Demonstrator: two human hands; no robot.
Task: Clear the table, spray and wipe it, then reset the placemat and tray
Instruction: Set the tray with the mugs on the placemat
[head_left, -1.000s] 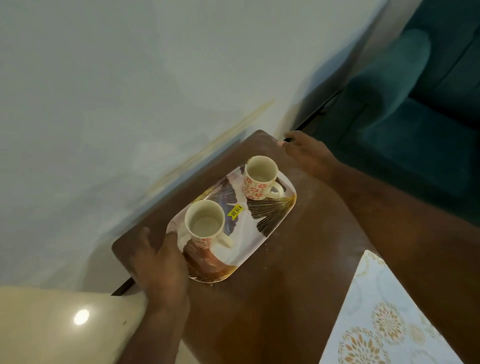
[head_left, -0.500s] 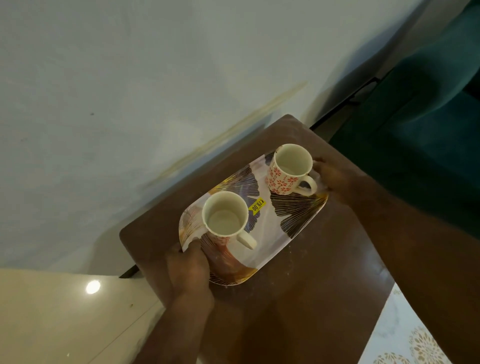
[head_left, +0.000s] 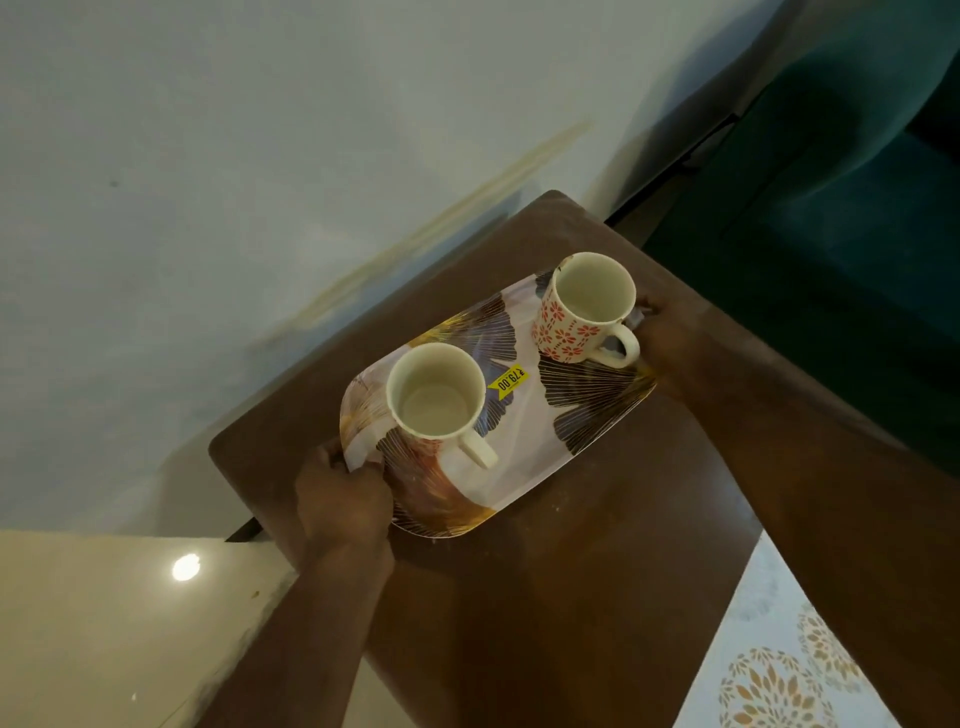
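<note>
On the small brown table (head_left: 597, 597) by the wall, the leaf-patterned tray (head_left: 524, 441) sits slantwise with two empty mugs on it. The left hand (head_left: 343, 499) grips its near short end, with the thumb over the rim and the fingers curled beneath. The right hand (head_left: 670, 338) grips the far end, its fingers wrapped round the rim just behind the flowered mug (head_left: 587, 306), which hides part of them. We cannot tell whether the tray has left the wood yet.

We judge the step in hand to be clearing: carrying tray and mugs away so the top can be sprayed.

To do it well, we would raise both ends together and hold the tray level. The mugs stand loose on what looks like a slick surface, and each is close to an end. The nearer mug (head_left: 436, 395) stands just beside the left thumb, and the flowered one's handle reaches towards the right hand. A tilt either way could send a mug onto our fingers or off the rim. We would move slowly and turn the whole body rather than the wrists.

The placemat (head_left: 779, 670) shows at lower right. We cannot say whether it lies on the table.
</note>
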